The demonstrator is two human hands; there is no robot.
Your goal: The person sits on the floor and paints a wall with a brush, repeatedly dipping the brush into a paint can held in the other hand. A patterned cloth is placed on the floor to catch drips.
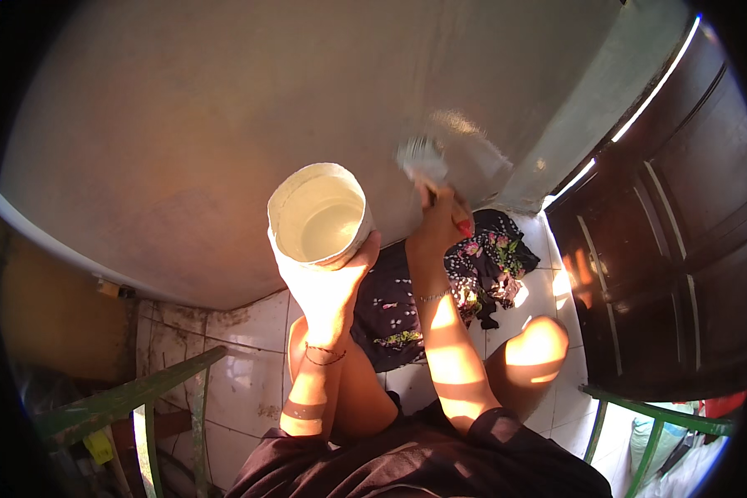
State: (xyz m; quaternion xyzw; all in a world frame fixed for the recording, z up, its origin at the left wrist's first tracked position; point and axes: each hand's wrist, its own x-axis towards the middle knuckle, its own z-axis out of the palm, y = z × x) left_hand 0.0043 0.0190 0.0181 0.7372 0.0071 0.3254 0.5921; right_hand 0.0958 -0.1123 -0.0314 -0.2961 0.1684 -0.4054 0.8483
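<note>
My left hand (324,289) grips an open, off-white paint container (277,218) from below and behind. Pale liquid (333,230) lies in the bottom of it. In my right hand (437,218) is a paintbrush (424,163), its red-tipped handle running down through my fist. The bristles point up and left against or very near the grey-brown wall (361,93); motion blur hides whether they touch. A wet, shiny patch (476,140) shows on the wall just right of the brush.
A dark flowered cloth (389,311) lies on white floor tiles (243,376) at the wall's foot. Right stands a dark panelled wooden door (635,267). Green railings flank me, left (143,389) and right (660,414). Bags (650,439) sit behind the right one.
</note>
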